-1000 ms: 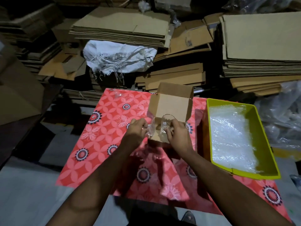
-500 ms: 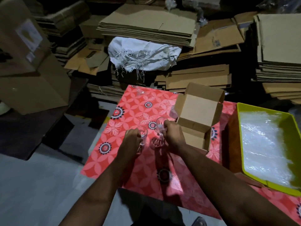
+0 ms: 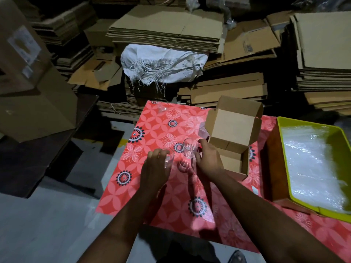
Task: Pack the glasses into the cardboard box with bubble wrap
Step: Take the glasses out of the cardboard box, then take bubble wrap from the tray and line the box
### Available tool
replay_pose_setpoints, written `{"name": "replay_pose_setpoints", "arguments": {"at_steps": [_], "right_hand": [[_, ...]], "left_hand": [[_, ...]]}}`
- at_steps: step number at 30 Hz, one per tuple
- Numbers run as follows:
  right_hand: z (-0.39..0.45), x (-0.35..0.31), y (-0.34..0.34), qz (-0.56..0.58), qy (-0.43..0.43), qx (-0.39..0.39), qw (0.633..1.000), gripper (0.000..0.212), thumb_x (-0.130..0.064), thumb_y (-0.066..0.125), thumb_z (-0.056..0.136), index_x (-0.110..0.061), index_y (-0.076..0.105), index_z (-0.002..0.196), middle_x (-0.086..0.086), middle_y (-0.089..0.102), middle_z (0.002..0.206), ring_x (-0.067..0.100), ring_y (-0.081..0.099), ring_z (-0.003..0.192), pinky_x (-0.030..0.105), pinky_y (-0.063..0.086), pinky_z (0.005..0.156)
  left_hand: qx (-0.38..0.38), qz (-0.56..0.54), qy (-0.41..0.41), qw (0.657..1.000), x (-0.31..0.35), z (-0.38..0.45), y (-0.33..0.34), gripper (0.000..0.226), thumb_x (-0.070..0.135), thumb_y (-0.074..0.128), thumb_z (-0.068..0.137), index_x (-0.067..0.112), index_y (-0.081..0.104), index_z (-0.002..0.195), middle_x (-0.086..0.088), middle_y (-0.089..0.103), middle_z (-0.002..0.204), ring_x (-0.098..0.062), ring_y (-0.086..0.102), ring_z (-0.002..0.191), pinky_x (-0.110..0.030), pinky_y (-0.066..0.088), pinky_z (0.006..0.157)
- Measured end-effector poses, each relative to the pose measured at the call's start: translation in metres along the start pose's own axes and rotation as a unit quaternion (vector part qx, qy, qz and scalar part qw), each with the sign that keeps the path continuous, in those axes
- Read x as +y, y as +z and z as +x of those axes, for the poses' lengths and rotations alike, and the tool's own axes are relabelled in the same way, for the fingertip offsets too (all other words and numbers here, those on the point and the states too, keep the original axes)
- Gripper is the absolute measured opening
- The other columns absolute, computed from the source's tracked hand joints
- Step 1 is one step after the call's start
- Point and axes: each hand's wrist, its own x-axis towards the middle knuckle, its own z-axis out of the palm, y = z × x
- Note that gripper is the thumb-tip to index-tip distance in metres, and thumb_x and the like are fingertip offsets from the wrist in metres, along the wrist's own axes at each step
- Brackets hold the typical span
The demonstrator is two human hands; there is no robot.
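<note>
Fingers [image 3: 161,155] of our left hand [image 3: 154,168] are curled round a small clear glass [image 3: 169,158], and our right hand [image 3: 208,160] holds a second glass [image 3: 190,148] between thumb and fingertips; both glasses are upright, just above or on the red flowered desk [image 3: 152,186], and we cannot tell whether their bases touch it. They sit near each other, left of the open cardboard box [image 3: 232,139], whose lid flap stands up at the far side. We judge these glasses to be light, rigid, smooth and brittle, so grip pressure should be moderate and spread round the body, not concentrated at the thin rim. We advise taking each one at mid-height with thumb opposed to two or three fingers, keeping it upright and keeping the two apart, since glass striking glass is the likeliest cause of a chip. Bubble wrap [image 3: 313,164] lies in the yellow-green tray [image 3: 279,133] on our right, well apart from the glasses; it is soft, very light and compliant, and may be pinched at any edge. Each glass should be wrapped before it enters the box. A further small clear object [image 3: 161,109] at the desk's far edge is too blurred to identify.
</note>
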Motion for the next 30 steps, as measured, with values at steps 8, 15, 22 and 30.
{"name": "replay_pose_setpoints", "arguments": {"at_steps": [8,15,22,30], "right_hand": [[-0.067,0.076,-0.034,-0.27,0.013,-0.019,0.963,0.023,-0.044,0.049,0.088,-0.026,0.061,0.091,-0.003,0.07,0.092,0.026,0.055,0.098,0.043,0.037,0.086],[-0.098,0.107,-0.064,-0.301,-0.016,-0.019,0.953,0.013,-0.035,0.054,0.082,-0.026,0.062,0.084,0.001,0.069,0.08,0.027,0.06,0.086,0.041,0.036,0.077],[-0.104,0.11,-0.086,-0.223,-0.077,0.002,0.972,0.025,-0.032,0.053,0.082,-0.023,0.066,0.102,0.001,0.068,0.099,0.028,0.057,0.102,0.04,0.041,0.086],[-0.077,0.136,-0.194,-0.159,0.041,0.202,0.966,0.025,-0.016,0.062,0.079,-0.016,0.063,0.105,0.006,0.068,0.098,0.032,0.056,0.097,0.04,0.045,0.076]], "left_hand": [[0.024,-0.044,0.154,0.987,0.064,-0.009,0.025,0.032,0.017,0.069,0.082,0.017,0.06,0.113,-0.002,0.058,0.108,-0.022,0.054,0.091,-0.035,0.05,0.076],[-0.026,-0.083,0.212,0.973,0.111,-0.017,0.058,0.032,0.013,0.076,0.076,0.016,0.067,0.108,-0.003,0.062,0.108,-0.018,0.055,0.094,-0.03,0.05,0.079],[-0.028,-0.072,0.231,0.97,0.137,-0.009,0.063,0.011,0.009,0.065,0.081,0.009,0.065,0.092,-0.006,0.061,0.092,-0.027,0.054,0.083,-0.041,0.045,0.067],[0.005,-0.006,0.227,0.974,0.172,0.014,0.074,0.005,0.014,0.061,0.088,0.013,0.063,0.093,-0.004,0.06,0.095,-0.03,0.054,0.086,-0.044,0.047,0.072]]}}
